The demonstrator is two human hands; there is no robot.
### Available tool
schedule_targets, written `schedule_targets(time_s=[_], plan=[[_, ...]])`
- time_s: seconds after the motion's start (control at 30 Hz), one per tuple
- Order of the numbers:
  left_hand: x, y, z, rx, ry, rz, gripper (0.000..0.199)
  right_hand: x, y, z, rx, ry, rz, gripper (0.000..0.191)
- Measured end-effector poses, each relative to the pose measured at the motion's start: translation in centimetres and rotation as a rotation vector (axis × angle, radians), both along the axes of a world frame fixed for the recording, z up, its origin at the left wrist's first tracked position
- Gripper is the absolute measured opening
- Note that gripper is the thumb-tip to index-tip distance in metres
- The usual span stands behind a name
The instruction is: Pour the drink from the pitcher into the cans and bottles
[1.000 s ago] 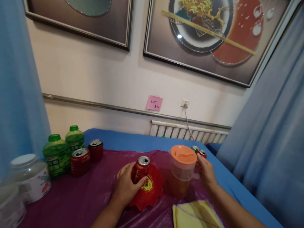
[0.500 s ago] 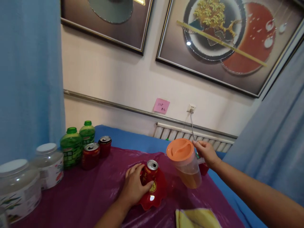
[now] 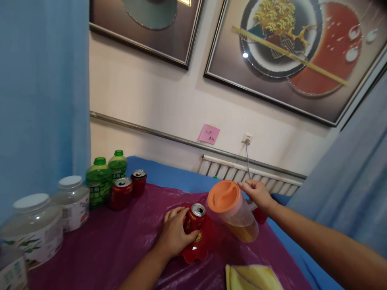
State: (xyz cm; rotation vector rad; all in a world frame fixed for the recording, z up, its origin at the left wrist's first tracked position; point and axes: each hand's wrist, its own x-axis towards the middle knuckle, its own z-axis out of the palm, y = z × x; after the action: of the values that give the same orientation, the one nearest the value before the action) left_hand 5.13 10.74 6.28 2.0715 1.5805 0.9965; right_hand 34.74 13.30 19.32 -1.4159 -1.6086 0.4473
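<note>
My left hand (image 3: pixel 177 232) wraps round a red drink can (image 3: pixel 194 219) with an opened silver top. The can stands on a red scalloped plate (image 3: pixel 208 239) with a yellow mark, and the fingers on its far side are partly hidden. To the right, my right hand (image 3: pixel 256 194) grips the handle of a clear pitcher (image 3: pixel 238 221) with an orange lid. The pitcher tilts left, its lid close to the can, and amber liquid lies in its lower part. I see no stream leaving it.
At left stand red cans (image 3: pixel 121 194), green bottles (image 3: pixel 98 183) and clear jars with white lids (image 3: pixel 36 227). A folded yellow cloth (image 3: pixel 252 278) lies at the near edge of the purple cover (image 3: pixel 121 241). Blue curtains (image 3: pixel 45 100) hang on both sides; a radiator (image 3: pixel 222 167) is behind.
The pitcher has tipped further left and come nearer to the can, together with my right hand. My left hand keeps its hold on the can. The whole view has shifted slightly.
</note>
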Motion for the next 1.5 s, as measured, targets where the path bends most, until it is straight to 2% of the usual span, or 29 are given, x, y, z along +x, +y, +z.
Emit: schedule_targets(time_s=[0.3, 1.5], plan=[[0.08, 0.00, -0.24, -0.023, 0.017, -0.009, 0.070, 0.02, 0.71, -0.67, -0.004, -0.055, 0.041, 0.062], [-0.02, -0.07, -0.33, -0.028, 0.019, -0.013, 0.066, -0.68, 0.71, -0.69, -0.038, -0.106, 0.057, 0.058]])
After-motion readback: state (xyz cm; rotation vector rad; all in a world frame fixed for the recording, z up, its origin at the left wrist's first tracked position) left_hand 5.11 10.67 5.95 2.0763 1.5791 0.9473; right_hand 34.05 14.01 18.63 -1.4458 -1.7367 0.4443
